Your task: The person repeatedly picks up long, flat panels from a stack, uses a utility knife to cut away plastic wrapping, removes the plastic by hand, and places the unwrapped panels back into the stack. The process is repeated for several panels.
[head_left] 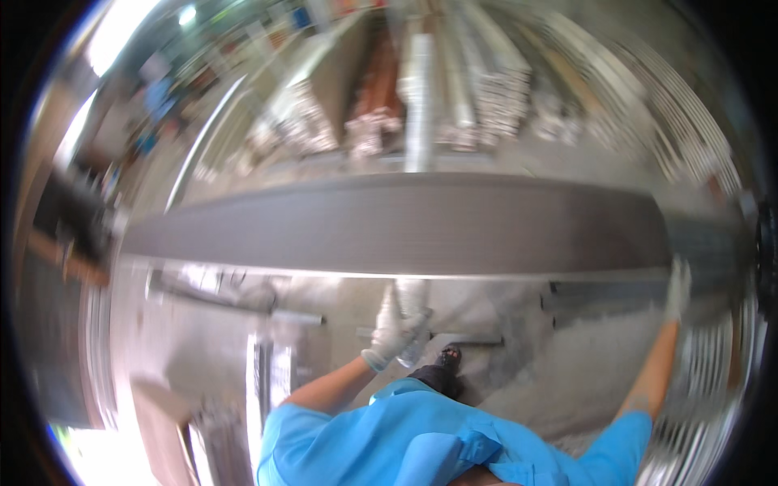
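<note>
1. The board [405, 227] spans crosswise before you.
2. Your right hand [679, 290] is at its right end; blur hides whether that grip is clamped.
3. Your left hand [393, 328] is at the pale tube [413, 298]; its grip can't be told either.
4. I'd judge level, even support best for the board.

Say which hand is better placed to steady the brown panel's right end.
Right, probably: the right hand is at that end of the brown panel, while the left hand is farther away, at the silvery bar near mid-panel.
</note>
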Demonstrator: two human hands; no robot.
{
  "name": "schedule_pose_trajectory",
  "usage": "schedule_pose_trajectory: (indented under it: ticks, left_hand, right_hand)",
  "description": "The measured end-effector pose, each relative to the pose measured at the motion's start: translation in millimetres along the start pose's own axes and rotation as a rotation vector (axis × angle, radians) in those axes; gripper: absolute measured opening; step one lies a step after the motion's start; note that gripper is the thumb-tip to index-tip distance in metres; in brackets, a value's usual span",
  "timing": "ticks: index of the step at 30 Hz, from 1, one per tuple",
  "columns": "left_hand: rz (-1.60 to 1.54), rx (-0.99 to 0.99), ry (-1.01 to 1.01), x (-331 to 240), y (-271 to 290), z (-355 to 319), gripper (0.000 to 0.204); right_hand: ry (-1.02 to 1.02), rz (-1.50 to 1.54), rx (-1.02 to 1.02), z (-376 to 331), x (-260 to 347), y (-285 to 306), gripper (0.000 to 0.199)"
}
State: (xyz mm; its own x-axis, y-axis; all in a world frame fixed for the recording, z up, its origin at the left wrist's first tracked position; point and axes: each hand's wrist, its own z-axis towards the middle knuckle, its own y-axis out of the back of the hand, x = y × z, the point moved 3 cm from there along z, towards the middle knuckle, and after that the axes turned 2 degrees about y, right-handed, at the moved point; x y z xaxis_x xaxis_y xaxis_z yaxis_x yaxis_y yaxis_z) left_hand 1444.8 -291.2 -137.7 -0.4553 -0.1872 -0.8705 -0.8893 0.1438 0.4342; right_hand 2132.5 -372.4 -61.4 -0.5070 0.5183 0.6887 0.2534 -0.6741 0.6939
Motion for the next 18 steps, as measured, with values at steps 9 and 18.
schedule_pose_trajectory:
  ticks: [9,18]
  left_hand:
    - [0.083,0.133,0.177,-17.1,10.7,2.2,0.106]
    - [0.118,0.091,0.162,-19.3,7.4,1.2,0.104]
  right_hand:
    - [-0.347,0.384,0.116,83.9,-51.1,-49.5,0.072]
    - [-0.057,0.234,0.130,58.6,-53.0,-61.3,0.069]
